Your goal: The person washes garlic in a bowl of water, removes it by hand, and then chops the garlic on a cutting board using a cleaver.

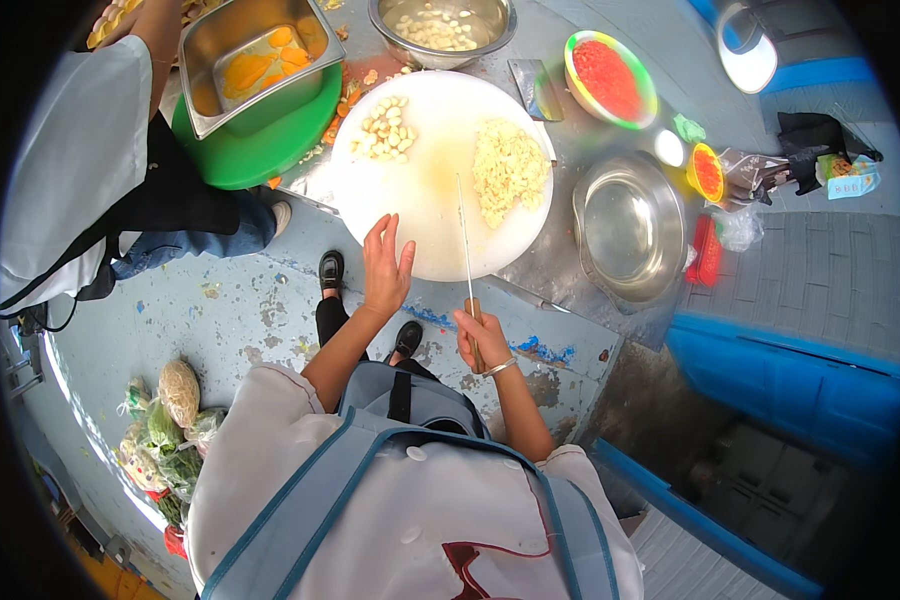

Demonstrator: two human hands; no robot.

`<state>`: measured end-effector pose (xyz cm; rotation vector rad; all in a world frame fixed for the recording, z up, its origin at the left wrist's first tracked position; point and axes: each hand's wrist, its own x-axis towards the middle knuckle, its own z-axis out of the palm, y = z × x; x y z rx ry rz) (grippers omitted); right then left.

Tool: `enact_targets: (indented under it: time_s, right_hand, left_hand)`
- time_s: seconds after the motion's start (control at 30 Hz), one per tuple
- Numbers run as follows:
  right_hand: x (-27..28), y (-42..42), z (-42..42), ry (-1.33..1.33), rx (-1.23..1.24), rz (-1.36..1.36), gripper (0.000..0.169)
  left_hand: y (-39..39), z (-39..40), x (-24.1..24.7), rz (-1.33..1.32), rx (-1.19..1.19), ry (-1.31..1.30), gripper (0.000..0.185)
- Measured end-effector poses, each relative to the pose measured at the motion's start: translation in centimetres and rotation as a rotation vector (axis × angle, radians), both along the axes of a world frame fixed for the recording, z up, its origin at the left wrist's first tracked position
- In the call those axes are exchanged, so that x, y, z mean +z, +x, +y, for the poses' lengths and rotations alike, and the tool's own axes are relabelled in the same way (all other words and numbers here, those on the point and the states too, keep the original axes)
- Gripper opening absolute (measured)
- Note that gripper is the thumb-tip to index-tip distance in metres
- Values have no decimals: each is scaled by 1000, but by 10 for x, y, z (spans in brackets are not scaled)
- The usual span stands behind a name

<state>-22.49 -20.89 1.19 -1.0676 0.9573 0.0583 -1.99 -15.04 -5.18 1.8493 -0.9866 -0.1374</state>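
Observation:
My right hand (484, 339) grips the wooden handle of a kitchen knife (464, 236), probably a cleaver. Its blade is seen edge-on and points away from me over a round white cutting board (427, 251). At the board's near-left rim, my left hand (387, 266) holds nothing, its thumb apart from the fingers. Whole peeled garlic cloves (384, 133) lie in a loose group on the board's far left. A heap of crushed garlic (504, 171) covers the right side, just right of the blade. Between the two piles the board surface looks wet and yellowish.
Behind the board stands a steel bowl (397, 51) of cloves in liquid. To the right are a bowl of chopped red food (607, 81), a flat blade (534, 90) and a steel basin (630, 225). A co-worker (75, 157) stands left, by a steel pan (262, 105) on a green board (247, 161).

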Motion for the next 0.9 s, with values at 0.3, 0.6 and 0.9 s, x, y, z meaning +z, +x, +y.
enact_targets:
  time_s: [0.3,0.6,0.9]
  right_hand:
    - [42,-46,14,713,-237,-733,38]
    - [-41,-1,-60,606,-45,-418,37]
    - [44,5,-51,-62,-140,-159,30]
  left_hand:
    - [12,-126,-9,-229,93,78,60]
    - [100,-87,-17,-345,124,278,28]
    - [79,-78,-29,-327,-94,250,14]
